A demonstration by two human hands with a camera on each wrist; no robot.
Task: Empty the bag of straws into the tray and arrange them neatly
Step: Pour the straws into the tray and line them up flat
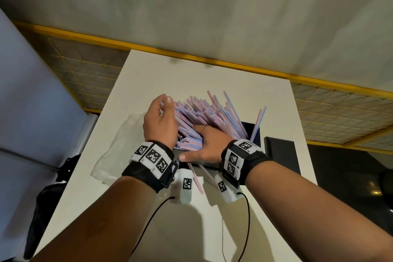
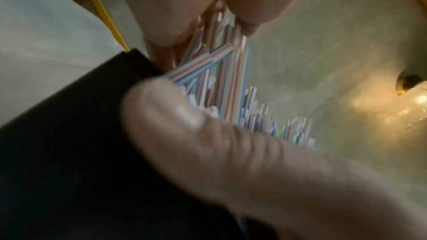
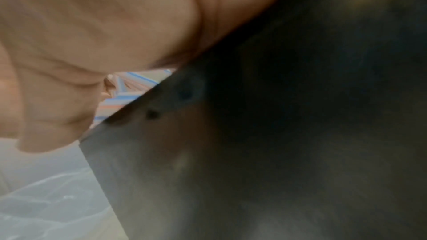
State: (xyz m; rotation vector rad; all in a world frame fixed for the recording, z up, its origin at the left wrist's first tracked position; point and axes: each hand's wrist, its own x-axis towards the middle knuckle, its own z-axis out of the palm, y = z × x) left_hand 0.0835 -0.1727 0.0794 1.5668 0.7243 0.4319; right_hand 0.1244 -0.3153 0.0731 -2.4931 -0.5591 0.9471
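Note:
A heap of pink, blue and white striped straws point(image 1: 208, 115) stands slanted in a black tray point(image 1: 248, 128) on the white table point(image 1: 148, 74). My left hand point(image 1: 164, 102) cups the heap's left side. In the left wrist view its thumb point(image 2: 184, 134) and fingers point(image 2: 171, 17) curl round a bunch of the straws point(image 2: 221, 72). My right hand point(image 1: 202, 144) lies on the near end of the heap. Its thumb point(image 1: 184, 157) is spread along the tray's near rim, and its fingers are buried among the straws. The empty clear bag point(image 1: 114, 144) lies crumpled to the left of the tray.
Two loose straws point(image 1: 196, 178) lie on the table in front of the tray, between my wrists. A flat black piece point(image 1: 280, 155) sits to the right of the tray. The table's right edge is close behind it, with dark floor beyond.

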